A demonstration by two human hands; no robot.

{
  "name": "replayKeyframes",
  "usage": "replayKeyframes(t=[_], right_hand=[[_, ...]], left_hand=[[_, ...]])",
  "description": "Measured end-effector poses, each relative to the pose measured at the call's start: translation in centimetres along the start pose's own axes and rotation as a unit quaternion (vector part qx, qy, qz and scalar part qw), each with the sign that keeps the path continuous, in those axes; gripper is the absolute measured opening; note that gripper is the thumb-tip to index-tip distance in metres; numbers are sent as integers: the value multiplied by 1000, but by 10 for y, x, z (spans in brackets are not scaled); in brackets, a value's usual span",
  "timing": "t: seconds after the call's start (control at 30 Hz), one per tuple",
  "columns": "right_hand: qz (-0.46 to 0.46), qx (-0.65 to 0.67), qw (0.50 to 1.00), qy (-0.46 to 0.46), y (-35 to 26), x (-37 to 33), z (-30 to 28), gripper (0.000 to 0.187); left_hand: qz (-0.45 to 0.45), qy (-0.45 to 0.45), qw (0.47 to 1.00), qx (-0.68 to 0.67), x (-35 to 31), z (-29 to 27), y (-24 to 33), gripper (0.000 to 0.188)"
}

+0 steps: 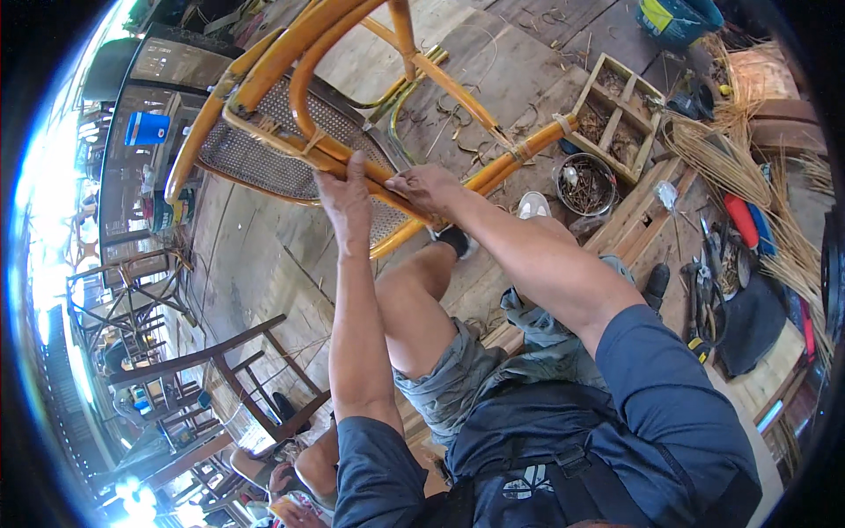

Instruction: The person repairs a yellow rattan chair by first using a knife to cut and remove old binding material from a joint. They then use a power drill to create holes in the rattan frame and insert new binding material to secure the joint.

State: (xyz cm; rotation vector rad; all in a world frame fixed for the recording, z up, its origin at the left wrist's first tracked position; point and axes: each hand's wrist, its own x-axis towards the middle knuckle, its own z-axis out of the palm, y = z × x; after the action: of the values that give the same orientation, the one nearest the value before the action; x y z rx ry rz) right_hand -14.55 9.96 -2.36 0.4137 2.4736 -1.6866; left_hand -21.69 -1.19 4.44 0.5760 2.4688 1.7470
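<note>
Evidently both hands are needed to steady the rattan chair (pixel 312 151), which stands tilted in front of the person, just beyond the knees. The left hand (pixel 346 201) grips the rail with its thumb laid along the near side and its fingers bent around the rod; the right hand (pixel 425 187) is clasped over the same rail just beside it — a close pairing that probably gives firm control of this one stretch rather than of the whole frame. The fingertips tucked beneath the rail are hidden, so how tightly they press is hard to tell.

Held this way, the woven cane panel (pixel 238 160) slopes off to the left, while a bound leg (pixel 528 148) points right, toward a wooden divided tray (pixel 630 160) and a round metal bowl (pixel 585 185). Those two sit near the right foot, likely so that small pieces stay within reach. Farther right, pliers (pixel 704 283) lie beside a dark cloth (pixel 751 326), and long bundles of cane strips (pixel 709 154) spread behind them — presumably kept aside so the chair has room to turn.
</note>
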Motion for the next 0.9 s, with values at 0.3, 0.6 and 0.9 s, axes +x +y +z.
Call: replayKeyframes(t=[0.3, 0.6, 0.9], right_hand=[[-1, 25, 975, 222, 20, -13, -90, 42], [222, 145, 867, 422, 186, -33, -188, 41], [167, 338, 861, 342, 147, -30, -173, 38]], left_hand=[[4, 36, 994, 103, 36, -24, 19, 44], [57, 125, 990, -27, 74, -1, 2, 42], [44, 127, 991, -9, 103, -8, 20, 32]])
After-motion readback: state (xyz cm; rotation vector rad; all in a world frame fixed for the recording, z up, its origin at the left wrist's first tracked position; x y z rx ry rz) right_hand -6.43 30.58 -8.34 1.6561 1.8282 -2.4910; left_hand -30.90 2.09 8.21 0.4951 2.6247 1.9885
